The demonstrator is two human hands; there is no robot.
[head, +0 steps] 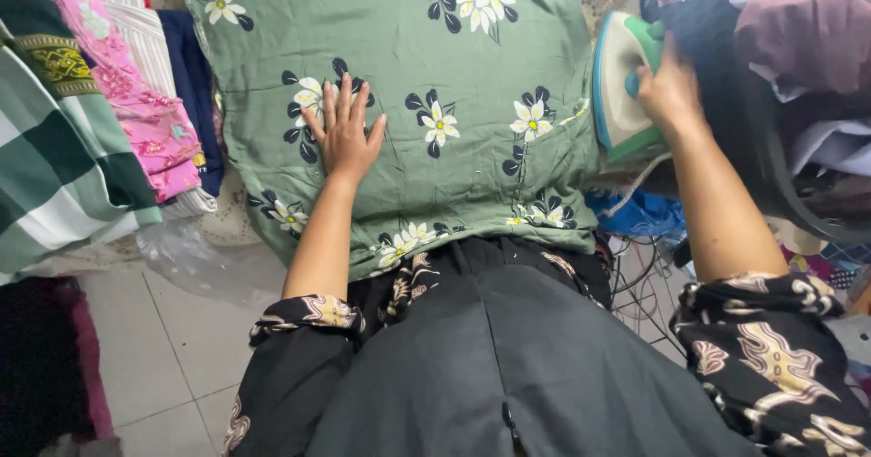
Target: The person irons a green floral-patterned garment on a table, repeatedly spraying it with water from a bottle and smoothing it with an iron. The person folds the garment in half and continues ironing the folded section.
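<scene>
- At far left I see folded clothes stacked beside the work.
- My left hand lies flat, fingers spread, grip apart, on the green floral cloth.
- The cloth lies spread in the middle.
- My right hand is clamped on the iron, standing at the cloth's right edge.

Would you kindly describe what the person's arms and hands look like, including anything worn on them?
Both forearms are bare from above the elbow down. The left hand and right hand wear no gloves; no rings or watch show. Each upper arm has a short black sleeve with a cream and tan swirling pattern.
</scene>
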